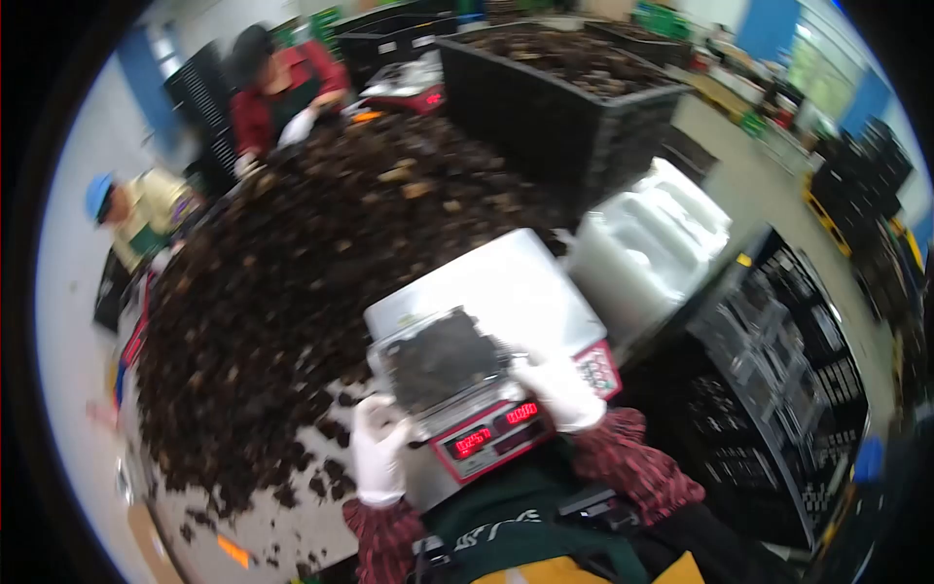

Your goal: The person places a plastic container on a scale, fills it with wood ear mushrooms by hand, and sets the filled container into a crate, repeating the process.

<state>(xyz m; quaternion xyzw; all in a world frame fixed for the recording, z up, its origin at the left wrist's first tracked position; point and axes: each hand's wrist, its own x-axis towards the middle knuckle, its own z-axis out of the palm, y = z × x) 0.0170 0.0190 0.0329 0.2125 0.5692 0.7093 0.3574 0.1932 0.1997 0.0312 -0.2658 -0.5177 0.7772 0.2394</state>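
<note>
A clear plastic tray [443,362] full of dark pieces sits on the silver pan [516,282] of a digital scale with a lit red display [474,443]. My right hand [559,389], in a white glove, is closed on the tray's right side, its fingertips blurred at the rim. By the tray's near left corner, my left hand [379,448], also gloved, has thumb and fingers curled into a pinch; what lies between them I cannot tell. A large heap of dark brown, mushroom-like pieces [321,253] spreads left of and behind the scale.
White stacked trays [647,238] stand right of the scale. Black crates [769,380] are below at right. Behind the heap is a big black bin [555,117] of similar pieces. Two co-workers, one in red [292,88] and one in a blue cap [146,209], stand across the heap.
</note>
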